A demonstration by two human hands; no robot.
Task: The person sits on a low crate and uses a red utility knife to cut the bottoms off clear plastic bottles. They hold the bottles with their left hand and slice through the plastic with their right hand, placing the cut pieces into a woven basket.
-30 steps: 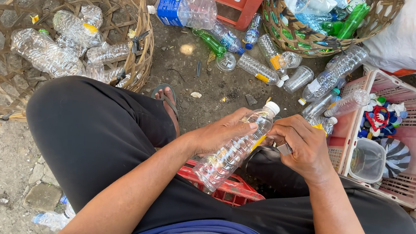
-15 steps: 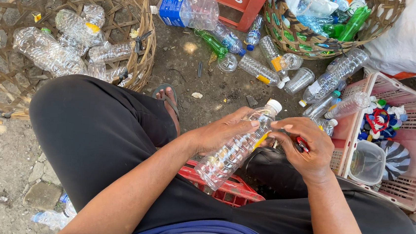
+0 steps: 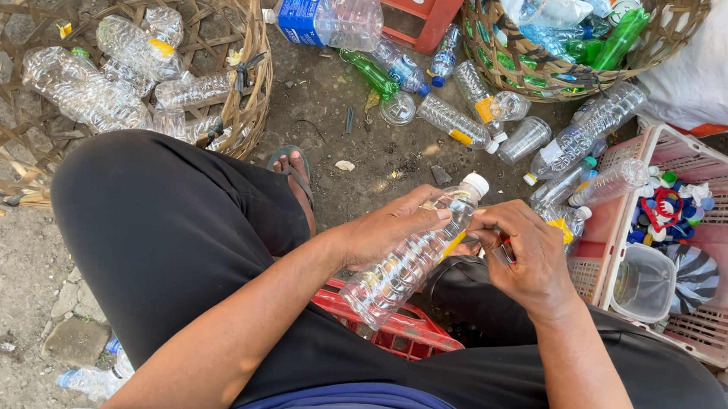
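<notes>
Fingers of the left hand (image 3: 396, 233) wrap a clear plastic bottle (image 3: 412, 256) above the lap, white cap (image 3: 475, 185) on. The right hand (image 3: 529, 256), now closed around a small blade (image 3: 503, 254), has moved onto the yellow label (image 3: 456, 242). A pink crate (image 3: 706, 257) of caps sits beside.

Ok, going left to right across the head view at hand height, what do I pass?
Black-trousered knee → left hand → clear plastic bottle with a white cap held in it → right hand, gripping a small tool at the bottle's yellow label → pink plastic crate holding a clear tub and coloured caps.
</notes>
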